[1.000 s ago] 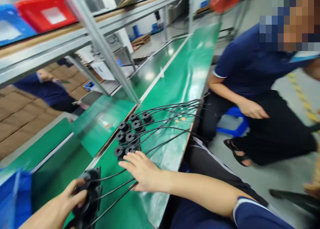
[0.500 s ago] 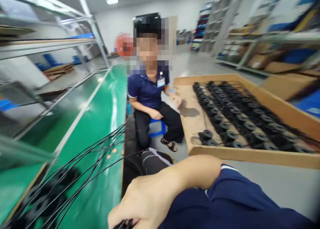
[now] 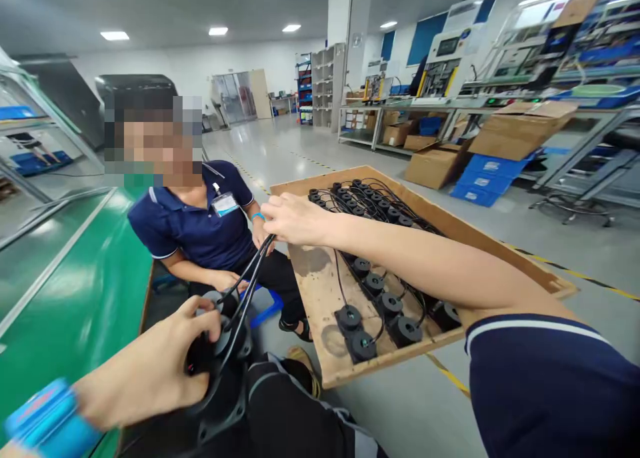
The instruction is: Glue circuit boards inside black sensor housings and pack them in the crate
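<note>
Short navy-blue sleeve with thin white trim (image 3: 540,378) on the right arm; bright blue band (image 3: 47,421) around the left wrist; black trousers with pale side stripe (image 3: 305,425); bare forearms.

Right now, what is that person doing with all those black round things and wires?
The person holds a small stack of black fan-like parts in the left hand, low by the lap. The right hand is raised and pinches their black cables, pulled up taut in a bunch. Just beyond lies a shallow wooden tray with many more of the same black parts in rows, wires trailing. A co-worker in a dark blue shirt sits on a blue stool beside a green conveyor belt.
</note>
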`<state>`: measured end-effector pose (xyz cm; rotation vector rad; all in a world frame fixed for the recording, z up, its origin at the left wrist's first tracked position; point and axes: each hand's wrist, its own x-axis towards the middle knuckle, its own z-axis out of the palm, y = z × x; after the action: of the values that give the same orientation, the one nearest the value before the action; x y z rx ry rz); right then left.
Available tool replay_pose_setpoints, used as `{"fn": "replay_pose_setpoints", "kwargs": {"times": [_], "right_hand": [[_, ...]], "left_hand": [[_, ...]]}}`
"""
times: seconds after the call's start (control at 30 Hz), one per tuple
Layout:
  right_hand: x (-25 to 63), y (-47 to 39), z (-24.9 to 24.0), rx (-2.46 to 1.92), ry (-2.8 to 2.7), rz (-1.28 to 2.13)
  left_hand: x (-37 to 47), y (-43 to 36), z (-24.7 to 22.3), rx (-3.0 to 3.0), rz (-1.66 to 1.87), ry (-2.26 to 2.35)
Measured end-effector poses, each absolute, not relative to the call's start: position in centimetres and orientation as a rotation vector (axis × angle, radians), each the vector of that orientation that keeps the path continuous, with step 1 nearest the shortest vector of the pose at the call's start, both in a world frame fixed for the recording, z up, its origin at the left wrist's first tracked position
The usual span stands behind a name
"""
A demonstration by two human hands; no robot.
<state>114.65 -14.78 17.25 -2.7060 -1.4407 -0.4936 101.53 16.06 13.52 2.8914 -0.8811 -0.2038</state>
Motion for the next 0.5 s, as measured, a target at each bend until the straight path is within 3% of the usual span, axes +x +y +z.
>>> {"fn": "replay_pose_setpoints", "kwargs": {"times": [0.13, 0.27, 0.5], "right_hand": [[121.4, -18.2, 16.0, -2.822, -1.101, -0.639], [124.5, -22.5, 11.9, -2.892, -0.826, -0.627], [124.0, -30.1, 0.0, -3.035, -0.74, -0.018]], "left_hand": [[110.2, 9.1, 14.3, 2.831, -0.304, -0.921], [115.5, 4.3, 10.8, 2.842, -0.267, -0.944], [118.4, -2.2, 1.8, 2.847, -0.482, -1.047]]}}
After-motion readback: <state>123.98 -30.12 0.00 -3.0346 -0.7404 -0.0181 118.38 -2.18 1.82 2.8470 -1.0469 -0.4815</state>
